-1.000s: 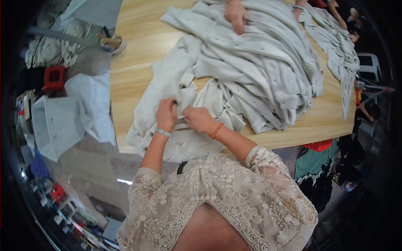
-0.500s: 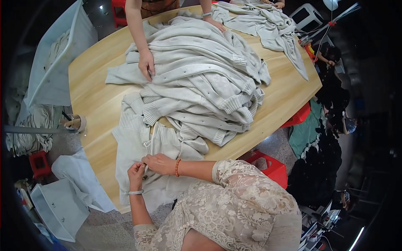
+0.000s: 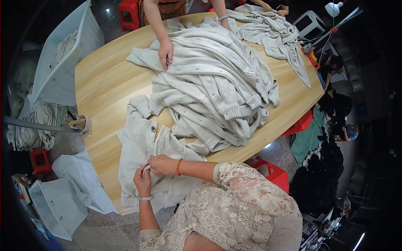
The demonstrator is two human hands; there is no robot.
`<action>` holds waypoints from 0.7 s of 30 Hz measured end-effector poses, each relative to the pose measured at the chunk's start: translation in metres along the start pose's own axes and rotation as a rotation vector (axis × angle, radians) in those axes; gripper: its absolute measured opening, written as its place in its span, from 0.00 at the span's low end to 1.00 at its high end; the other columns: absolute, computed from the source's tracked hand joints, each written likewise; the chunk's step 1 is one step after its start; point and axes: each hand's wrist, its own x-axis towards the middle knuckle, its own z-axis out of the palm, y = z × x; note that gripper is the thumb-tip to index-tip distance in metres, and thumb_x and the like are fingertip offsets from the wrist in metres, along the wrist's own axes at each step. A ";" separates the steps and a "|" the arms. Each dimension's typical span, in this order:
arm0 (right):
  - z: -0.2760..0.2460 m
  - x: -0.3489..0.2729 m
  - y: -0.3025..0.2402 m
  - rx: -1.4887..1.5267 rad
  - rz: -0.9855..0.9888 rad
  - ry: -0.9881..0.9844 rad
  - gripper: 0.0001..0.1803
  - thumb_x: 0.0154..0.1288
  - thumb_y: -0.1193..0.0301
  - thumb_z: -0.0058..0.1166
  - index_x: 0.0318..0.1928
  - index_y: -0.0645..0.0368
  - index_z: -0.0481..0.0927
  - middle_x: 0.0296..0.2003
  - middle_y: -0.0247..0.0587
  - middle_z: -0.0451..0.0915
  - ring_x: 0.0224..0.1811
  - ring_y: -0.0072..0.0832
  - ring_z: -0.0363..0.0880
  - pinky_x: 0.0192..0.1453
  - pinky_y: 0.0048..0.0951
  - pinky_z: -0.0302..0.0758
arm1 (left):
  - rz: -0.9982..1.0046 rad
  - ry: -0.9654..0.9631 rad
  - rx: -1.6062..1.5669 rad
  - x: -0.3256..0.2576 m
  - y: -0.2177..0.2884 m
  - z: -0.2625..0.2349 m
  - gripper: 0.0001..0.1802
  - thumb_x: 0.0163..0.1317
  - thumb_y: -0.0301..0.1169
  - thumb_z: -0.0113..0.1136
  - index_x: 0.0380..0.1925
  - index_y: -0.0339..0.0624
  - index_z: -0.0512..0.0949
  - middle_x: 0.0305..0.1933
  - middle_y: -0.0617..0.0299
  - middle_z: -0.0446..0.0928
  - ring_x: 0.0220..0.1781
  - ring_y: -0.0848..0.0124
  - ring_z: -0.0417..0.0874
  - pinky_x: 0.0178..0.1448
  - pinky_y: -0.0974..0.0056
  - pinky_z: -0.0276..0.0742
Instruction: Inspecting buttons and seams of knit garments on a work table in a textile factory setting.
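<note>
A light grey knitted cardigan (image 3: 134,144) lies spread at the near left of the table, its ribbed hem pointing away from me. My left hand (image 3: 142,182) is closed on the cardigan's front edge, thumb and fingers pinched together. Right beside it, my right hand (image 3: 162,164) pinches the same edge, where a small fold of knit stands up between the two. A dark button (image 3: 153,129) shows near the ribbing. Beyond lies a large heap of similar cardigans (image 3: 205,83), with buttons along some of the plackets.
Across the wooden table (image 3: 100,92), a co-worker's hand (image 3: 166,53) presses on the heap. More grey knitwear (image 3: 272,33) lies at the far right. A white bin (image 3: 63,62) stands left, a cup (image 3: 86,124) at the table's left edge, and a red stool (image 3: 272,173) at the near right.
The heap has been shifted right under the co-worker's hands. My hands have moved slightly right, and a fold of the cardigan's edge now shows between my fingers.
</note>
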 end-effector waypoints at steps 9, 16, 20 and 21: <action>0.007 0.001 0.010 0.082 -0.054 0.022 0.07 0.50 0.75 0.55 0.29 0.67 0.75 0.35 0.55 0.74 0.37 0.50 0.78 0.41 0.44 0.75 | 0.062 -0.071 0.062 0.006 -0.004 -0.009 0.08 0.61 0.20 0.51 0.38 0.32 0.79 0.34 0.62 0.79 0.37 0.75 0.77 0.46 0.71 0.73; 0.017 -0.008 0.012 0.194 -0.171 0.043 0.06 0.47 0.75 0.54 0.29 0.61 0.76 0.33 0.49 0.73 0.35 0.49 0.76 0.40 0.42 0.73 | 0.003 -0.212 -0.016 0.004 -0.012 -0.018 0.05 0.62 0.21 0.53 0.35 0.35 0.78 0.33 0.64 0.79 0.35 0.77 0.76 0.43 0.71 0.73; 0.020 -0.003 0.007 0.354 -0.235 -0.041 0.06 0.53 0.72 0.53 0.29 0.62 0.76 0.31 0.51 0.76 0.35 0.48 0.77 0.40 0.42 0.73 | -0.013 -0.235 0.002 -0.002 -0.030 -0.040 0.05 0.59 0.24 0.58 0.34 0.35 0.78 0.32 0.63 0.80 0.36 0.77 0.77 0.44 0.70 0.74; 0.023 -0.003 0.007 0.278 -0.154 -0.072 0.08 0.54 0.69 0.53 0.29 0.61 0.76 0.30 0.52 0.77 0.34 0.48 0.77 0.39 0.43 0.73 | -0.013 -0.230 0.108 -0.003 -0.022 -0.041 0.05 0.58 0.24 0.60 0.34 0.35 0.79 0.31 0.62 0.80 0.35 0.77 0.77 0.44 0.70 0.74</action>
